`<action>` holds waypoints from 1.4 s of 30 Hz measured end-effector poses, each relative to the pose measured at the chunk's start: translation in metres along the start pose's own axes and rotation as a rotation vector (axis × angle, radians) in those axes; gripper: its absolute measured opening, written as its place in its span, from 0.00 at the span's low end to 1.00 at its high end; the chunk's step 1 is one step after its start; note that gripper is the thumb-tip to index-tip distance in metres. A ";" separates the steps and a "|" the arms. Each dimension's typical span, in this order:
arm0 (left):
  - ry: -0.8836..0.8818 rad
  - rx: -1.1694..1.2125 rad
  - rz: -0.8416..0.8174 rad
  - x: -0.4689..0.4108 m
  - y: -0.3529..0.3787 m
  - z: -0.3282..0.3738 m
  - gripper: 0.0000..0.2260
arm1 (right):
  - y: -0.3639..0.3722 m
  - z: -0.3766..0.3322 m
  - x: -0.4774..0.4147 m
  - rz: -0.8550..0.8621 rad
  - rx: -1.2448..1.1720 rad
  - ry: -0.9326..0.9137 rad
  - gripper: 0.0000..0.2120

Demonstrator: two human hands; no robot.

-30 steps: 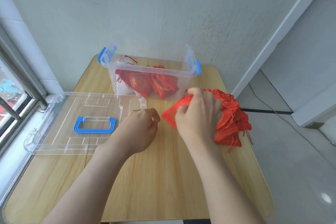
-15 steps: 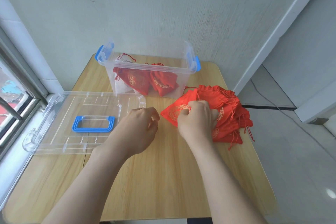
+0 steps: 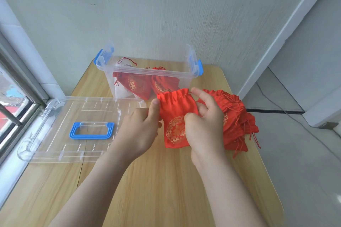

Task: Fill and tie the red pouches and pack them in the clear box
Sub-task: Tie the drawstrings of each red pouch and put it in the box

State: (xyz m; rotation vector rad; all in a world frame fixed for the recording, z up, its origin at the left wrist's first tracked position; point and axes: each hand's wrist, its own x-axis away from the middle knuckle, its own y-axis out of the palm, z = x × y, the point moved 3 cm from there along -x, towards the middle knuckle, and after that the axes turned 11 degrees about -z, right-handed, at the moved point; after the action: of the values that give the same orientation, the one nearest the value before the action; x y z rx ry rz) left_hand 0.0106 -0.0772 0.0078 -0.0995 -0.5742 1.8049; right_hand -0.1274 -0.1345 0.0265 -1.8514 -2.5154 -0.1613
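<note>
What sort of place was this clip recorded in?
Likely a home corner, perhaps a balcony: a small wooden table against a plain wall, a barred window at the left, a grey floor at the right.

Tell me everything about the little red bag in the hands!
The red pouch looks like shiny cloth, flat, with a round gold pattern on its front and a gathered top edge. Its top points toward the clear box. The left hand pinches one top corner; the right hand grips the opposite side.
</note>
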 end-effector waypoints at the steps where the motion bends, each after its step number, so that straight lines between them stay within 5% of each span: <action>1: -0.019 0.110 -0.014 0.000 0.000 0.001 0.29 | 0.000 -0.001 0.002 -0.007 -0.024 0.024 0.35; 8: 0.065 0.377 0.017 -0.005 0.000 0.000 0.15 | 0.001 0.002 0.010 -0.082 -0.013 0.104 0.32; 13: 0.091 0.491 0.126 0.001 -0.006 0.002 0.04 | 0.000 0.003 0.008 -0.040 -0.050 0.078 0.14; 18: 0.098 0.551 0.223 0.004 -0.013 0.004 0.06 | -0.006 0.014 0.002 0.073 -0.166 0.049 0.05; 26: 0.126 0.831 0.227 0.003 -0.016 0.005 0.04 | -0.006 0.010 0.000 0.120 -0.333 0.125 0.10; 31: 0.094 0.950 0.225 0.001 -0.018 0.001 0.11 | -0.004 0.012 -0.002 0.093 -0.553 0.198 0.21; 36: 0.072 0.997 0.213 0.002 -0.019 0.002 0.16 | -0.001 0.012 -0.001 0.021 -0.634 0.258 0.09; 42: 0.072 1.013 0.220 0.003 -0.020 0.002 0.15 | 0.003 0.007 0.001 -0.051 -0.764 0.307 0.10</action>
State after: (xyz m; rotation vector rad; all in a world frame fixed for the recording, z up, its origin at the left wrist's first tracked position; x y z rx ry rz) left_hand 0.0264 -0.0714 0.0191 0.4755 0.4570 2.0982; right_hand -0.1246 -0.1325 0.0194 -1.7311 -2.4469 -1.4534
